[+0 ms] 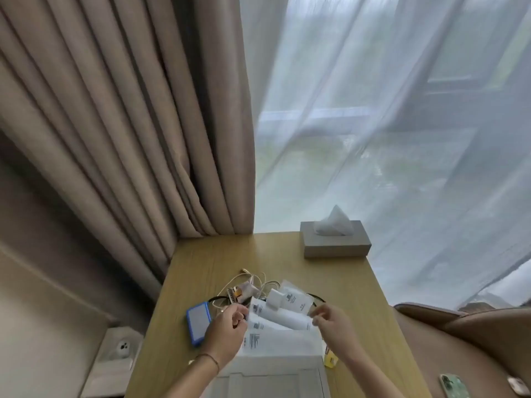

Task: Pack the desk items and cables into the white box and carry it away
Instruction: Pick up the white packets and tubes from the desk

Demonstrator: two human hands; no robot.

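Note:
On the wooden desk lies a heap of white cables, a small brush and several white packets. My left hand and my right hand each pinch one end of a long white packet, held just above the heap. The white box stands at the near edge of the desk, under my wrists, with flat white packets inside. A device in a blue case lies left of my left hand.
A grey tissue box stands at the far right corner of the desk. A small yellow item lies right of the white box. A brown chair with a phone on it is at the right. Curtains hang behind the desk.

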